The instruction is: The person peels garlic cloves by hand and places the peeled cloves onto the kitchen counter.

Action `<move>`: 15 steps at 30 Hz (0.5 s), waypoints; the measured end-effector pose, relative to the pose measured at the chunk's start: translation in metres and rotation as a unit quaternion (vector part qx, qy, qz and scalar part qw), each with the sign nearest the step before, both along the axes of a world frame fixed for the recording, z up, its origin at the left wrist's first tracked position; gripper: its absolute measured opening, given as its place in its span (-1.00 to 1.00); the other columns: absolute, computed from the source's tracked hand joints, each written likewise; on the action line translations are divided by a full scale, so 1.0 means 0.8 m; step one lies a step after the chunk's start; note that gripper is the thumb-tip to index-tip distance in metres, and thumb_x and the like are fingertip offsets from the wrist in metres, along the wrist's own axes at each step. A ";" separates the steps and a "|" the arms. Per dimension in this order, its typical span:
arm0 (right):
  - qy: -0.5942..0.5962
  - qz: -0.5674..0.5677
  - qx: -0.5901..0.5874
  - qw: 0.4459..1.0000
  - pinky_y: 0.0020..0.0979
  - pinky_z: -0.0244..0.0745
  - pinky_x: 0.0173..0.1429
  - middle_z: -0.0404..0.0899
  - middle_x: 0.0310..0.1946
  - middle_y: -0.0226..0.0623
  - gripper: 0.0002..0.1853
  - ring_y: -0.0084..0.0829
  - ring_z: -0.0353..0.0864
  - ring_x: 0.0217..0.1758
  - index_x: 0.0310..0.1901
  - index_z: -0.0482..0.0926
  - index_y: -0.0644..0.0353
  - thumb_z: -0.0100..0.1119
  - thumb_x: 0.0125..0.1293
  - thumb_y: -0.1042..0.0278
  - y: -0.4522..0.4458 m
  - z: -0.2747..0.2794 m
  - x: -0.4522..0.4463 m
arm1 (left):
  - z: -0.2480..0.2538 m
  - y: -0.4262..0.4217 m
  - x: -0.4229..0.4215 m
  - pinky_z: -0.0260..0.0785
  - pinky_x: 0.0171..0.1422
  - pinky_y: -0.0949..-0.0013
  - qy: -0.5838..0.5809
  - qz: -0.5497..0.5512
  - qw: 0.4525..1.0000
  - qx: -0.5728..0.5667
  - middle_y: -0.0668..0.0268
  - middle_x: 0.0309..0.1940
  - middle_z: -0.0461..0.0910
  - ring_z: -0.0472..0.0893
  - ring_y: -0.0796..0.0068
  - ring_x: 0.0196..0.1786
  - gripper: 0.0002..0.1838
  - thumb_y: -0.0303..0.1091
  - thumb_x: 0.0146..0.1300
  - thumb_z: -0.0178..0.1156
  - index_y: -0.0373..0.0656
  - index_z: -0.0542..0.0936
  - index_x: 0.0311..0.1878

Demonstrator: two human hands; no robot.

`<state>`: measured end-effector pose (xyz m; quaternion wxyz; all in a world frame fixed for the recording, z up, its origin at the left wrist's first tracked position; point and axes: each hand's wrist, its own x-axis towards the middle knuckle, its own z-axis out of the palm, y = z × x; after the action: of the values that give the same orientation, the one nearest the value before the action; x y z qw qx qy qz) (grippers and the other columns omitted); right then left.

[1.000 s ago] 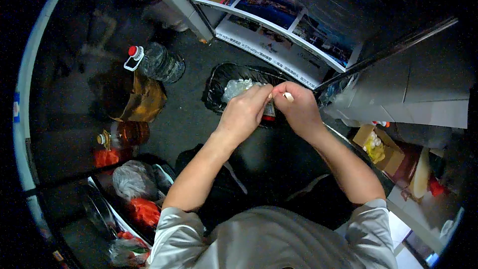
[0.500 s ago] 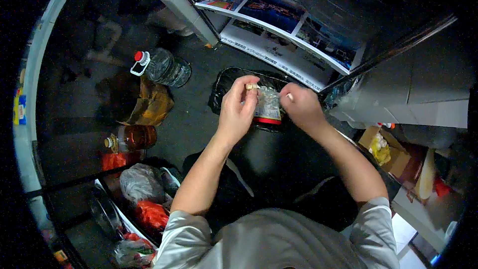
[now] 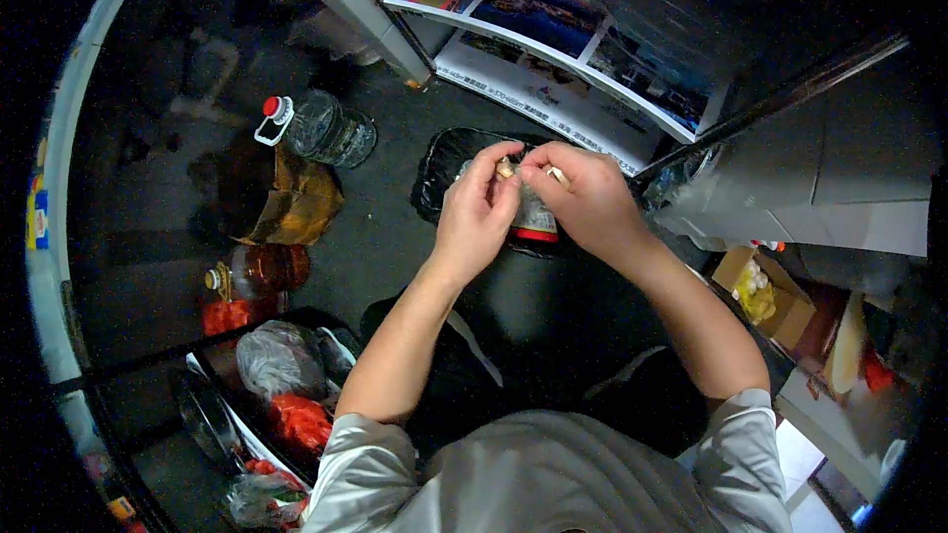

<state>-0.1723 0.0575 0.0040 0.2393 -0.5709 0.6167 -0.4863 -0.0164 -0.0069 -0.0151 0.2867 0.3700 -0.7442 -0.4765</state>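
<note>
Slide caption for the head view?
Left hand and right hand close together over a black-lined bin, each holding a small pale piece.

the left hand [image 3: 474, 222] and right hand [image 3: 597, 199] are viewed closely from the wearer's head, forward and steeply downward.

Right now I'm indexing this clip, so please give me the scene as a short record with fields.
Left hand: holds a small pale piece
Right hand: close beside the left, a second pale piece in its curled grip
Below the hands: black-lined bin, red-edged packaging in it
Person's left: large clear bottle with a red cap; bottle of amber liquid
Person's right: open cardboard box with yellow netting inside
Unclear: what the pale pieces are
</note>
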 end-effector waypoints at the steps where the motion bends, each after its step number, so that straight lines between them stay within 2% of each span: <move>1: 0.001 0.009 0.007 1.000 -0.10 0.57 -0.15 0.66 -0.34 0.00 -0.78 0.05 0.68 -0.25 -0.25 0.62 0.25 0.14 0.32 0.26 -0.001 0.002 0.002 | 0.002 0.000 0.001 0.38 -0.18 0.47 0.000 0.001 1.000 0.001 0.32 -0.32 0.55 0.51 0.61 -0.29 -0.69 -0.44 0.39 0.13 -0.16 0.54 0.17; 3: 0.001 0.018 0.016 1.000 -0.10 0.57 -0.15 0.66 -0.34 0.00 -0.78 0.05 0.68 -0.25 -0.27 0.61 0.26 0.14 0.32 0.26 0.000 0.000 0.004 | 0.010 -0.001 0.003 0.49 0.00 0.37 -0.060 -0.036 0.995 -0.077 0.19 -0.09 0.66 0.65 0.30 -0.09 -0.70 -0.38 0.39 0.14 -0.22 0.55 0.14; 4: 0.010 0.019 0.015 1.000 -0.09 0.57 -0.14 0.66 -0.34 0.00 -0.78 0.06 0.68 -0.25 -0.27 0.61 0.26 0.14 0.31 0.26 -0.001 -0.002 0.004 | 0.011 -0.002 0.003 0.49 0.00 0.37 -0.060 -0.035 0.995 -0.076 0.19 -0.09 0.66 0.65 0.30 -0.09 -0.70 -0.38 0.39 0.14 -0.22 0.55 0.14; 6: 0.018 0.020 0.017 0.999 -0.08 0.57 -0.14 0.66 -0.33 0.01 -0.78 0.07 0.67 -0.25 -0.26 0.61 0.26 0.14 0.30 0.25 -0.002 -0.005 0.003 | 0.012 -0.003 0.004 0.51 0.02 0.28 -0.088 -0.065 0.982 -0.157 0.06 -0.05 0.64 0.66 0.09 -0.03 -0.68 -0.42 0.34 0.15 -0.23 0.54 0.13; 7: 0.027 0.024 0.035 0.999 -0.05 0.56 -0.12 0.66 -0.33 0.02 -0.78 0.08 0.67 -0.24 -0.27 0.62 0.25 0.13 0.30 0.26 -0.002 -0.007 0.000 | 0.011 -0.004 0.003 0.51 0.02 0.28 -0.088 -0.065 0.982 -0.155 0.06 -0.05 0.64 0.66 0.09 -0.03 -0.68 -0.42 0.34 0.15 -0.23 0.54 0.13; 9: 0.036 0.028 0.054 0.997 -0.02 0.56 -0.10 0.66 -0.33 0.03 -0.79 0.09 0.66 -0.24 -0.28 0.62 0.24 0.13 0.29 0.26 -0.002 -0.007 -0.003 | 0.011 -0.005 0.002 0.48 -0.06 0.08 -0.088 -0.079 0.963 -0.244 0.08 -0.19 0.60 0.61 0.00 -0.12 -0.69 -0.46 0.24 0.16 -0.20 0.54 0.06; 10: 0.039 0.037 0.074 0.996 0.00 0.55 -0.08 0.66 -0.33 0.04 -0.79 0.09 0.66 -0.23 -0.29 0.63 0.24 0.11 0.29 0.27 -0.001 -0.005 -0.005 | 0.011 -0.006 0.001 0.48 -0.06 0.08 -0.087 -0.080 0.963 -0.243 0.08 -0.19 0.60 0.61 0.00 -0.12 -0.69 -0.46 0.24 0.16 -0.20 0.54 0.06; 12: 0.041 0.046 0.095 0.994 0.03 0.55 -0.05 0.66 -0.33 0.05 -0.79 0.10 0.65 -0.22 -0.30 0.63 0.24 0.09 0.29 0.28 0.002 0.000 -0.004 | 0.011 -0.005 0.000 0.46 -0.06 0.07 -0.158 -0.114 0.944 -0.267 0.08 -0.25 0.57 0.60 0.00 -0.15 -0.74 -0.47 0.24 0.16 -0.23 0.52 0.01; 15: 0.085 0.027 0.123 0.988 0.02 0.55 -0.03 0.66 -0.34 0.05 -0.79 0.10 0.65 -0.21 -0.33 0.64 0.24 0.08 0.26 0.31 0.005 0.002 0.002 | 0.006 -0.002 -0.001 0.45 -0.05 0.06 -0.156 -0.109 0.934 -0.302 0.06 -0.29 0.54 0.58 -0.02 -0.18 -0.77 -0.47 0.24 0.15 -0.24 0.51 -0.03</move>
<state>-0.1704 0.0615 0.0060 0.2678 -0.5925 0.6745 -0.3497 -0.0173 -0.0086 -0.0100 0.2112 0.2521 -0.9242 -0.1942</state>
